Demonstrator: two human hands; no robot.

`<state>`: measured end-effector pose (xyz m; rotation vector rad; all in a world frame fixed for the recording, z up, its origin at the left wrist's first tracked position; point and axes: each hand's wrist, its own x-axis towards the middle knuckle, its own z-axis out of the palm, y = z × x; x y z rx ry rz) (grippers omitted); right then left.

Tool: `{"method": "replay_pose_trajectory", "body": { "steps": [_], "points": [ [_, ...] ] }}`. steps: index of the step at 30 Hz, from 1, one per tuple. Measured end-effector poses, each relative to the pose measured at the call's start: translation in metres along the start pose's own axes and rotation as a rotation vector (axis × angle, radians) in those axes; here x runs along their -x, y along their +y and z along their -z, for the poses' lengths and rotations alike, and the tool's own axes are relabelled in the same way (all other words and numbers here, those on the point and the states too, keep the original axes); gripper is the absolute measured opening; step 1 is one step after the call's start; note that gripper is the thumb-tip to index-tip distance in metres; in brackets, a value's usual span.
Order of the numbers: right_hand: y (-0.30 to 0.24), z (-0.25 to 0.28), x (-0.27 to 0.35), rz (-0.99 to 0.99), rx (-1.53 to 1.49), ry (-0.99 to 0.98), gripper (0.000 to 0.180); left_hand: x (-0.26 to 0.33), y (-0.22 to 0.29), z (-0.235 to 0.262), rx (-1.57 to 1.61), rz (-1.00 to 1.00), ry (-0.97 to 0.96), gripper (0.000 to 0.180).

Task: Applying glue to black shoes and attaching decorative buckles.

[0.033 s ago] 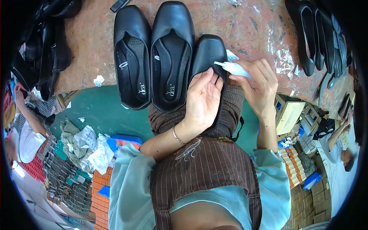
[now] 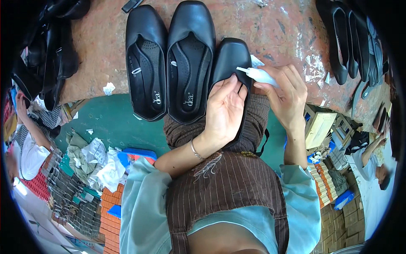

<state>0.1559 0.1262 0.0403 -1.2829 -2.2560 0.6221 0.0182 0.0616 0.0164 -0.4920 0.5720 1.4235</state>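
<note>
A black square-toed slip-on shoe (image 2: 231, 56) rests at the table's near edge, its heel end toward my lap. My left hand (image 2: 224, 111) grips it palm up, with fingers inside the opening and the thumb against the edge of the upper. My right hand (image 2: 289, 96) is closed round a small white squeeze bottle (image 2: 262, 76) with a narrow nozzle. The nozzle tip is at the shoe's upper, just above my left thumb; whether it touches cannot be made out. To the left stand two more black shoes, a middle one (image 2: 191, 25) and an outer one (image 2: 146, 27), insoles showing.
Around these lies the worn reddish worktable (image 2: 99, 46), flecked with paper scraps. Black shoes crowd its left end (image 2: 63, 55), and several more stand at the right (image 2: 338, 46). A wooden stool (image 2: 320, 129) is below right. People work at both sides.
</note>
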Motion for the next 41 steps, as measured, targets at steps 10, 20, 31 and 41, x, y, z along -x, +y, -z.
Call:
{"method": "replay_pose_trajectory", "body": {
  "steps": [10, 20, 31, 41],
  "points": [
    [-0.005, 0.006, -0.009, 0.008, 0.102, -0.086, 0.025, 0.001, -0.002, -0.003, -0.065, -0.04, 0.013, 0.013],
    [-0.013, 0.01, -0.015, -0.006, 0.136, -0.164, 0.024, 0.002, -0.004, -0.003, -0.076, -0.049, 0.075, 0.012],
    [-0.02, 0.015, -0.022, -0.014, 0.119, -0.186, 0.026, 0.002, -0.004, -0.001, -0.1, -0.05, 0.026, 0.013],
    [-0.019, 0.016, -0.023, -0.008, 0.127, -0.212, 0.024, 0.002, -0.004, 0.003, -0.094, -0.045, 0.013, 0.014]
  ]
}}
